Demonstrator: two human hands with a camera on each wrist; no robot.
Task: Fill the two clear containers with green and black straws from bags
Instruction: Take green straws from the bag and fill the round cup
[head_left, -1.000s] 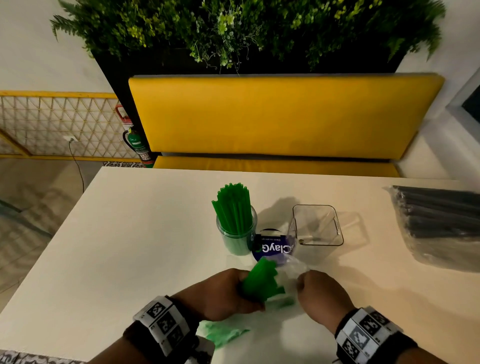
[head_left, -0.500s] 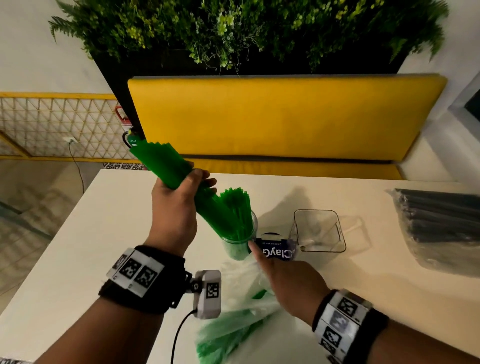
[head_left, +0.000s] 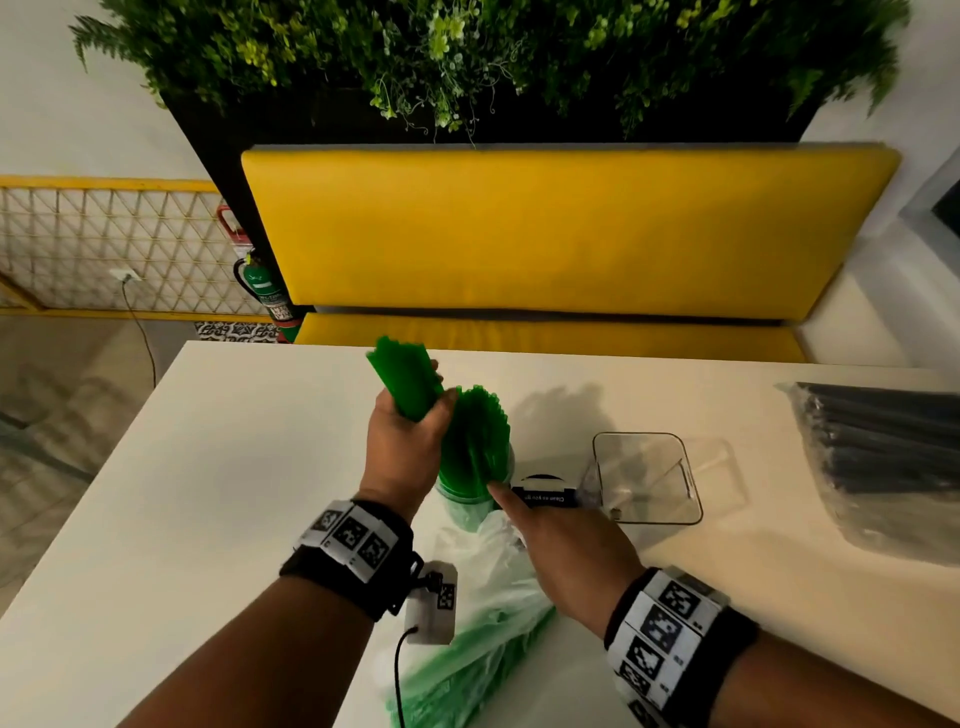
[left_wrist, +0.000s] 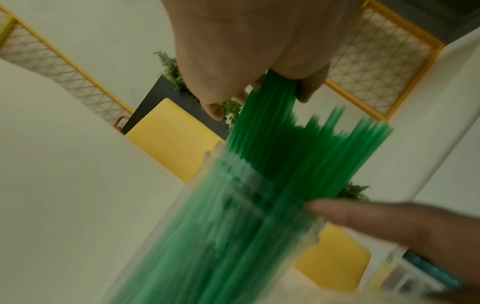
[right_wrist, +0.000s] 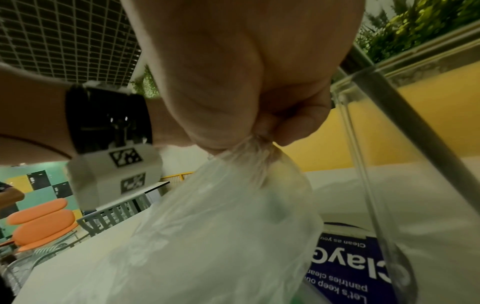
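Observation:
My left hand (head_left: 405, 447) grips a bundle of green straws (head_left: 404, 379) tilted to the left, its lower end inside the round clear container (head_left: 470, 506), which holds many green straws (head_left: 478, 431). The left wrist view shows the left hand (left_wrist: 246, 51) around the bundle (left_wrist: 267, 98) above the container (left_wrist: 233, 205). My right hand (head_left: 563, 540) pinches the neck of the plastic bag of green straws (head_left: 467, 649), its index finger touching the round container. The right wrist view shows the right hand (right_wrist: 246, 82) pinching the bag (right_wrist: 221, 226). The square clear container (head_left: 647, 480) stands empty.
A bag of black straws (head_left: 883, 457) lies at the table's right edge. A blue-labelled tub (head_left: 543, 496) sits between the two containers. A yellow bench (head_left: 561, 234) runs behind the white table (head_left: 218, 467).
My left hand pulled the green bundle out of the bag, lifted it, and has now lowered it into the round container. My right hand stays on the bag, finger at the container.

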